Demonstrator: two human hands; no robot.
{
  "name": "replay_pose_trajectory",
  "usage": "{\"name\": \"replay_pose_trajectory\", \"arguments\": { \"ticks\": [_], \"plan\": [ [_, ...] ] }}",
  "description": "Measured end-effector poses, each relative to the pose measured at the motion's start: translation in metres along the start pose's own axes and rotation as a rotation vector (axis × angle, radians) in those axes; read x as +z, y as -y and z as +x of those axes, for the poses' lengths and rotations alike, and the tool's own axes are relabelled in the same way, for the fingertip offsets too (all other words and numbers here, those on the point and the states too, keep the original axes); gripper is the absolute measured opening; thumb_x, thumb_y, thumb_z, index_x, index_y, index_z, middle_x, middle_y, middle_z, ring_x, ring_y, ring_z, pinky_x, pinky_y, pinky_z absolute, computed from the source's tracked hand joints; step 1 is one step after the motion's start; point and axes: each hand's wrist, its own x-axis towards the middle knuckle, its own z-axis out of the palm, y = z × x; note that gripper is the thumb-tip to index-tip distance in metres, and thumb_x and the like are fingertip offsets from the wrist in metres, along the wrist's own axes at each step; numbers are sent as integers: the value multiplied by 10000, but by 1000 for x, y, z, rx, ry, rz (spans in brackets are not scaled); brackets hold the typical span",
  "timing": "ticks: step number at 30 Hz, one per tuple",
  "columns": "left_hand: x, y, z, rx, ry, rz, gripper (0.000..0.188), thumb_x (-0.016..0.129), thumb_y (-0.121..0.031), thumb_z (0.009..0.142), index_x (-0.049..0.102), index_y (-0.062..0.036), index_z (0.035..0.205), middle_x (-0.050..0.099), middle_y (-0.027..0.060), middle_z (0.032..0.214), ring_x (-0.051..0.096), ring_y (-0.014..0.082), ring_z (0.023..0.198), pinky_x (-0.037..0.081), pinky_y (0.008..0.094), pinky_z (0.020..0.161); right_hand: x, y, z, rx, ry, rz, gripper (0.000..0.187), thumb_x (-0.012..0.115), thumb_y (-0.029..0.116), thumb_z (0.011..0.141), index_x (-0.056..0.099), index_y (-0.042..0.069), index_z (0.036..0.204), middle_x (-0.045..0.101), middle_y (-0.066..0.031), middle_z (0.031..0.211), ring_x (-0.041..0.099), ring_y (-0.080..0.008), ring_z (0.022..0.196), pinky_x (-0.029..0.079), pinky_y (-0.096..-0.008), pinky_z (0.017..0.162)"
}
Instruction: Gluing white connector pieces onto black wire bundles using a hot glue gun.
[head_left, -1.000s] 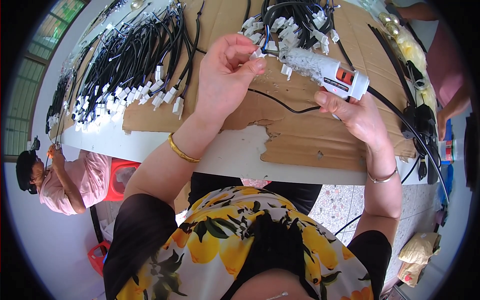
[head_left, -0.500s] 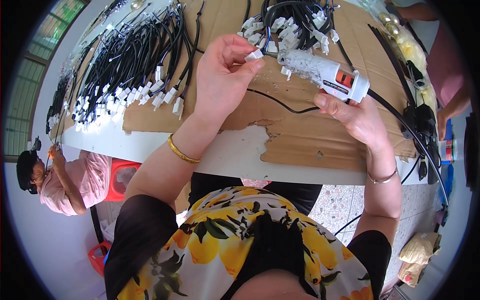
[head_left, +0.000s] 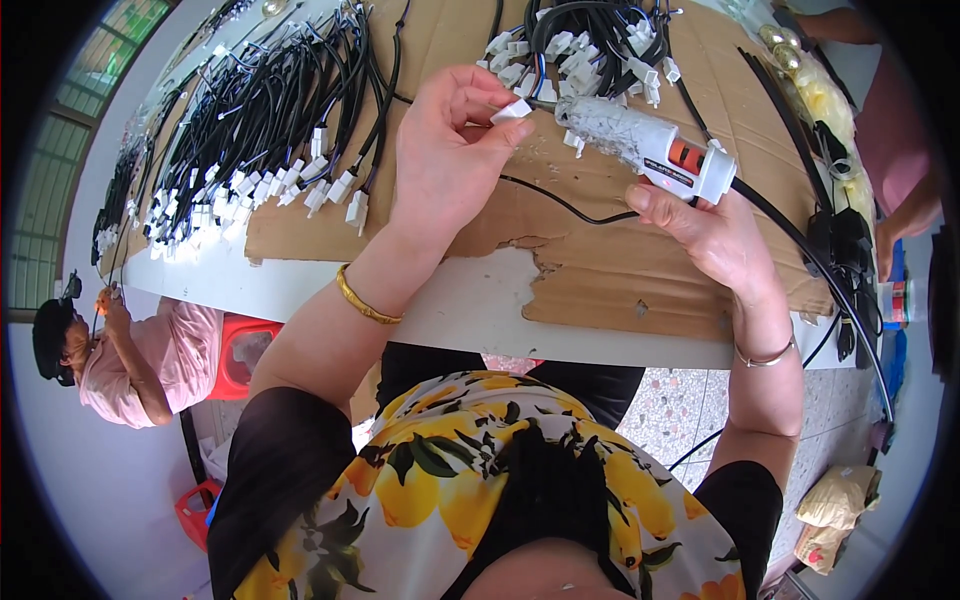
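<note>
Between the thumb and fingers of my left hand (head_left: 452,150) is a white plastic connector (head_left: 513,110), held above the cardboard. My right hand (head_left: 700,225) grips a glue gun (head_left: 620,130) with a white body, an orange-red patch and a worn, smeared front part. The gun's nozzle points left and lies close to the connector; whether the two touch I cannot tell. A thick black cord (head_left: 800,235) runs off from the gun's back end. Behind the gun lies a bundle of black cables (head_left: 590,45) with white connectors.
A large pile of black cables (head_left: 270,110) with white connectors covers the left of the cardboard (head_left: 640,280) on the white table (head_left: 460,310). Black adapters and cords (head_left: 845,240) lie at the right edge. One person (head_left: 140,360) sits at the left; another person's arm (head_left: 905,215) shows at the right.
My left hand has shifted very slightly to the right with the connector. The glue gun stays almost in place, still in my right hand.
</note>
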Motion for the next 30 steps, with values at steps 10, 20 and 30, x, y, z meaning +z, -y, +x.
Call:
{"name": "replay_pose_trajectory", "arguments": {
  "ticks": [10, 20, 30],
  "plan": [
    [0, 3, 0, 74, -17, 60, 316, 652, 49, 652, 488, -14, 914, 577, 58, 782, 566, 106, 693, 463, 212, 601, 0, 5, 0, 76, 27, -48, 361, 670, 242, 758, 572, 12, 1019, 590, -12, 856, 502, -80, 765, 410, -224, 698],
    [0, 2, 0, 122, -44, 141, 316, 664, 26, 641, 499, -29, 905, 582, 43, 762, 563, 96, 684, 440, 207, 553, -1, -4, -1, -10, -19, -8, 364, 670, 225, 759, 563, -1, 1023, 604, -33, 886, 522, -86, 797, 423, -233, 707],
    [1, 1, 0, 112, -50, 121, 300, 668, 24, 645, 494, -26, 884, 594, 41, 773, 570, 90, 697, 439, 206, 555, -3, -2, 0, 26, 37, -62, 383, 654, 243, 770, 547, 1, 1047, 606, -27, 855, 522, -92, 756, 433, -240, 692]
  ]
}}
